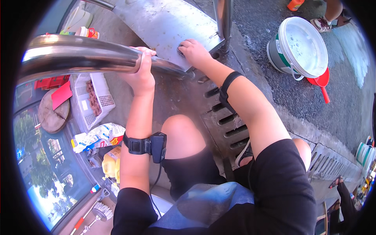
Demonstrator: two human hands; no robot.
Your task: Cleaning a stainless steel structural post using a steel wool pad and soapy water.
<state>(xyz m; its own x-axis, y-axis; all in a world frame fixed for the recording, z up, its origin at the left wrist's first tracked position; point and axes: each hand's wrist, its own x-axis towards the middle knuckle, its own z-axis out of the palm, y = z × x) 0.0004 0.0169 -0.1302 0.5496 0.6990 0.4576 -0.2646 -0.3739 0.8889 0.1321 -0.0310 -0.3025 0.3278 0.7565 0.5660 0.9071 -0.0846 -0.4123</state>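
My left hand (144,64) is wrapped around a thick polished metal tube (82,54), which runs from the left edge down to the corner of a flat metal sheet (167,23). Near that sheet's lower corner, my right hand (194,52) presses a dark scouring pad (180,50) against the surface. Most of the pad is hidden under the fingers. The sheet looks wet or shiny with small brownish spots. A second upright metal tube (223,20) meets its right corner. Straps circle both my arms, and the left one carries a small black device.
A bucket of foamy water (307,47) stands at the right, beside a red dipper (320,79). Slotted drain covers (235,130) run below my right arm. At left are a white plastic crate (105,100), a round wooden block (54,116) and a brush (102,211). Another person's foot (321,24) is at upper right.
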